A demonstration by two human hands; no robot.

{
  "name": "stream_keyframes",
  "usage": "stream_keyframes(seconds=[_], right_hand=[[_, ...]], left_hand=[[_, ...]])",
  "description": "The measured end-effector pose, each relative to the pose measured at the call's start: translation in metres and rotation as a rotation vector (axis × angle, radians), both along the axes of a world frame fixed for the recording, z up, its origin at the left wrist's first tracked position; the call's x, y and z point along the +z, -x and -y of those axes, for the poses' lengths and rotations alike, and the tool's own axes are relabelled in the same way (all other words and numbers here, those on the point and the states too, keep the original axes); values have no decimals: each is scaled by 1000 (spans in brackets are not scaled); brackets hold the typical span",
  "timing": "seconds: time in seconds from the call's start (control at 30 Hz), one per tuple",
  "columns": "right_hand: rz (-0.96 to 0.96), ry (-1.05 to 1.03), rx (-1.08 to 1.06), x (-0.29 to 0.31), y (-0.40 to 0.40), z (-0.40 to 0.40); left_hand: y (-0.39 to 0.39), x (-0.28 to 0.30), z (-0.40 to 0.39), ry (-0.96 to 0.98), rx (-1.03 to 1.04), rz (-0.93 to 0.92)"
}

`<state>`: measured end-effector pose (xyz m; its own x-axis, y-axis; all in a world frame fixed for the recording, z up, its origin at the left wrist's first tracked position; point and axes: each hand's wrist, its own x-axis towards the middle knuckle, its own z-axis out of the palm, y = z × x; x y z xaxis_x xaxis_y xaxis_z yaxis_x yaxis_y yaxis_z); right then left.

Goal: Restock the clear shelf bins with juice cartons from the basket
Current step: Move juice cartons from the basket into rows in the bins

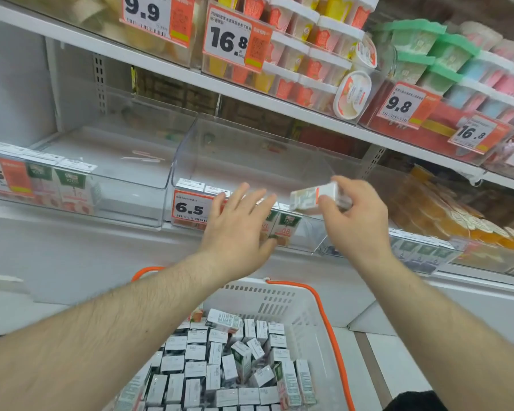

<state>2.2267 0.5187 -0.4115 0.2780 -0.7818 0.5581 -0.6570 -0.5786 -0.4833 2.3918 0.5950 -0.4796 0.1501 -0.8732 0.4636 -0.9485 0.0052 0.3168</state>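
My right hand (353, 215) grips a small juice carton (313, 197), tilted on its side, just above the front rim of the middle clear bin (250, 149). My left hand (239, 223) is spread with straight fingers against that bin's front, beside the 6.5 price tag (190, 209). A few cartons (288, 229) stand inside the bin behind my hands. Below, a white basket (279, 295) with orange handles holds several juice cartons (220, 369).
A left clear bin (125, 173) holds a few cartons (72, 188) at its left end. Another bin (422, 253) with cartons sits to the right. The shelf above (190, 81) carries tubs of desserts with price tags. A white ledge runs below the bins.
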Motion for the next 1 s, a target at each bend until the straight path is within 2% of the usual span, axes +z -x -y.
stream_keyframes(seconds=[0.1,0.23,0.47,0.6,0.83,1.0], right_hand=[[-195,-39,-104,5,-10,33],[-444,-99,-169,-3,-23,61],[-739,-112,-254,-6,-33,77],[-764,-222,-188,-17,-34,82],[-979,-235,-129,-21,-36,86],[-1091,-339,-125,-5,-43,93]], left_hand=[[-10,-9,4,-290,118,110],[-12,-18,8,-418,152,132],[-12,-20,12,-405,160,96],[-10,-19,13,-393,152,73],[-10,-20,14,-396,129,45],[-9,-18,13,-415,138,58]])
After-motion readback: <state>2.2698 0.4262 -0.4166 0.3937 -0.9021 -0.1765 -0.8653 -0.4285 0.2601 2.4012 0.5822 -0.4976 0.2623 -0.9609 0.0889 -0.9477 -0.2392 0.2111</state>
